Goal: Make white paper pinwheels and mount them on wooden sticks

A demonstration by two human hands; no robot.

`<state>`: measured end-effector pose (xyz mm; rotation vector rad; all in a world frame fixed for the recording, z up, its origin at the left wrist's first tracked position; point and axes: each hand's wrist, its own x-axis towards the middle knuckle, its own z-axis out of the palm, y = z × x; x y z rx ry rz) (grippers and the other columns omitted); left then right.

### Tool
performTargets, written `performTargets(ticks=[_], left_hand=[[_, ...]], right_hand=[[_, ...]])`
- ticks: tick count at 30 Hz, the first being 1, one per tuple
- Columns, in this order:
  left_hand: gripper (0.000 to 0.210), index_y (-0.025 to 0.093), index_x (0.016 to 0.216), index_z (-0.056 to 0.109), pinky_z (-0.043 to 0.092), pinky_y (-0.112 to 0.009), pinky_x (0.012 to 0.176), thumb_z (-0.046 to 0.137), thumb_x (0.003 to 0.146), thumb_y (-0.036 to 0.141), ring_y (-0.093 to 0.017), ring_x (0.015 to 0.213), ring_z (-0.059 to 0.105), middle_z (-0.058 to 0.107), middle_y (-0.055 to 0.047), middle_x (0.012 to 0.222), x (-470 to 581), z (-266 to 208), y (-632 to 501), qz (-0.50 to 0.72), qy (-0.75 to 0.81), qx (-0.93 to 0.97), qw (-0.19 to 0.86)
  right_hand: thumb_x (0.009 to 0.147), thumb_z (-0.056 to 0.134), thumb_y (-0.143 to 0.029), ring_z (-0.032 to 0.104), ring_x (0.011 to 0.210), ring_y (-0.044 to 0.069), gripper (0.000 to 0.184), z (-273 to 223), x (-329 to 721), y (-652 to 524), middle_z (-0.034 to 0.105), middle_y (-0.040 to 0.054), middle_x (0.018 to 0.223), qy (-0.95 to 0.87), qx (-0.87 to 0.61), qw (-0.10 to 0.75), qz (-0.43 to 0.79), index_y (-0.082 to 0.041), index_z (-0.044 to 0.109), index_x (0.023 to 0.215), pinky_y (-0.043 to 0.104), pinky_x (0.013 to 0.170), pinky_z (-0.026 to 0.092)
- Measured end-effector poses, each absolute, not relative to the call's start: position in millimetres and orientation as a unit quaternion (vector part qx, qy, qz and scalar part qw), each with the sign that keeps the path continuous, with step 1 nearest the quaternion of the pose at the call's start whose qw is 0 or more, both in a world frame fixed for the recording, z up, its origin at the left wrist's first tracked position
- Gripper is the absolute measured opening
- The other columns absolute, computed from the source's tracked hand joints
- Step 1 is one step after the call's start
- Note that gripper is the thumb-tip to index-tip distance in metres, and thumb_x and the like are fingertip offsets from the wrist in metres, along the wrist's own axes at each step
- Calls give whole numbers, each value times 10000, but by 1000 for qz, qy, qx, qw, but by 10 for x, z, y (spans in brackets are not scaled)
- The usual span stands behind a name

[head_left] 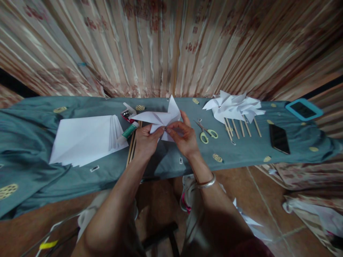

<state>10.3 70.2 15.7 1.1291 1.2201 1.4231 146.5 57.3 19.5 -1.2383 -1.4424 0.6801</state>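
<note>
Both hands hold a white paper pinwheel over the middle of the cloth-covered table. Its folded blades point left, up and to the right. My left hand pinches the paper near the centre with its thumb on top. My right hand has thumb and fingertip at the same centre, where a small dark pin head shows. The fingers behind the paper are hidden. Several wooden sticks lie beside my left hand, next to a green glue stick and an opened small box of pins.
A stack of white paper sheets lies at the left. Scissors with green handles rest right of my hands. Finished pinwheels on sticks are piled farther right, then a black phone and a blue-framed tablet. A pleated curtain hangs behind.
</note>
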Motion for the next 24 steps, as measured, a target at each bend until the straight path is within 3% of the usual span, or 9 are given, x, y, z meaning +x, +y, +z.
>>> performTargets(ticks=[8,24], left_hand=[[149,148,683,749,459,-232,564,762,636,289,-116,576,549,666,19,627,112,179,690,577,492,451,471],[156,153,649,739,438,-232,532,773,567,281,-115,538,538,662,22,593,115,218,687,575,484,426,503]], right_hand=[[796,685,-264,273,1486,252,37,200,1477,575,601,29,1354,-608,-520,525,290,-255,707,768,517,1220,186],[774,682,-304,380,1426,239,74,212,1469,565,587,34,1372,-592,-532,515,318,-234,701,757,457,1209,219]])
